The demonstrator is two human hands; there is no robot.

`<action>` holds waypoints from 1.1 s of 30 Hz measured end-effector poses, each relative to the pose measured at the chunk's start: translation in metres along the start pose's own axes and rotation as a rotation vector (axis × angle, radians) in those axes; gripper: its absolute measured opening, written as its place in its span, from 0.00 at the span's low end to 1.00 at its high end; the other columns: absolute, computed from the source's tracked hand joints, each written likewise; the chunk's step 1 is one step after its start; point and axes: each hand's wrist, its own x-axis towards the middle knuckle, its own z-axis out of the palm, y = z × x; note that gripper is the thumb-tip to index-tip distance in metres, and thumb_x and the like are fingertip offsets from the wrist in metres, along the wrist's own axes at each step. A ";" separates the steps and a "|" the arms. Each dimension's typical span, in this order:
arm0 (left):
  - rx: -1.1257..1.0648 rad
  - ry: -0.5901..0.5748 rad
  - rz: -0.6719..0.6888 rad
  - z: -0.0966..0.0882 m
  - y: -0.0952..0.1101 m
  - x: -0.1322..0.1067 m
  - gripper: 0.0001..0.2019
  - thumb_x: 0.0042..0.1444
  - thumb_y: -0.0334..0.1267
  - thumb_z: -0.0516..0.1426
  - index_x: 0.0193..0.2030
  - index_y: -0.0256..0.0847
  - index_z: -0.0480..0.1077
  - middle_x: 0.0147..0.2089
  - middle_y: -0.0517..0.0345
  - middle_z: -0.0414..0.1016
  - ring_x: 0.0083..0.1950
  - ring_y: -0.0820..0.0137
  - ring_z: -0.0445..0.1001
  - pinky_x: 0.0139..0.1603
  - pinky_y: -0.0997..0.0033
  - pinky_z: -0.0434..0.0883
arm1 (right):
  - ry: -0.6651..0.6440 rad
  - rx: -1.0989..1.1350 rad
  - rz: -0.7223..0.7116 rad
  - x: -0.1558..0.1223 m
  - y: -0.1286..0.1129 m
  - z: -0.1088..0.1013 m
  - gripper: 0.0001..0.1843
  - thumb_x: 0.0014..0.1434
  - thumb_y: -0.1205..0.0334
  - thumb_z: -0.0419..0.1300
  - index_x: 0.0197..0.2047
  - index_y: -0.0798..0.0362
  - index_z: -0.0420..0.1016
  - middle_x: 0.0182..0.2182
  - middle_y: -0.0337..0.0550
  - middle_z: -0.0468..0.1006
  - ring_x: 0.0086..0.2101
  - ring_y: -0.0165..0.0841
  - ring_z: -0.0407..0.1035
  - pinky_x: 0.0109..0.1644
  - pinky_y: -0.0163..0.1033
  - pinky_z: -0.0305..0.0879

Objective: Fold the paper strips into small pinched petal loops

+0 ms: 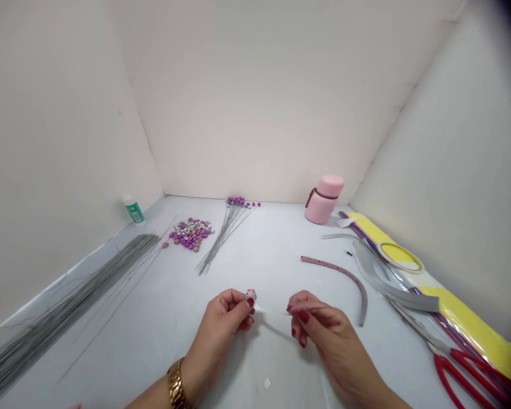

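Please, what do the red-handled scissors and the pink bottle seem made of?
The scissors look like steel blades, given their grey shine, with glossy red plastic handles. The pink bottle has a smooth matte skin, perhaps silicone or coated plastic; the look leaves it open.

Near the middle are two hands: one left hand (221, 335) wearing one gold wristwatch (176, 383) and pinching one small pink bead (251, 294), and one right hand (323, 335). To the left lie one wire bundle (63, 301), too dense to count, and one glue bottle (134, 211). Far off sit one wire bunch (225, 238) and one heap of beads (190, 233), uncountable. To the right are one pink flask (323, 200), one tape roll (400, 257), one speckled strip (340, 278) and one pair of red scissors (464, 378).
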 end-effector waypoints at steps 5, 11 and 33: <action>0.087 -0.002 0.019 0.001 -0.002 -0.001 0.11 0.49 0.41 0.57 0.24 0.36 0.66 0.20 0.64 0.66 0.22 0.77 0.63 0.26 0.78 0.59 | -0.099 0.101 0.165 -0.003 0.002 0.008 0.14 0.52 0.53 0.59 0.25 0.56 0.73 0.23 0.38 0.67 0.21 0.24 0.58 0.24 0.30 0.54; 0.116 -0.029 0.060 0.002 -0.005 -0.001 0.09 0.49 0.38 0.57 0.23 0.36 0.65 0.18 0.65 0.64 0.22 0.76 0.62 0.25 0.77 0.58 | -0.217 -0.034 0.378 -0.008 0.014 0.019 0.17 0.47 0.49 0.62 0.25 0.56 0.66 0.15 0.30 0.61 0.14 0.20 0.52 0.17 0.27 0.47; 0.097 -0.084 0.085 0.009 -0.014 -0.007 0.08 0.50 0.36 0.57 0.25 0.36 0.64 0.20 0.60 0.68 0.22 0.75 0.65 0.23 0.77 0.60 | -0.111 0.061 0.395 -0.002 0.021 0.021 0.23 0.45 0.44 0.62 0.28 0.57 0.62 0.17 0.32 0.69 0.11 0.16 0.56 0.12 0.22 0.46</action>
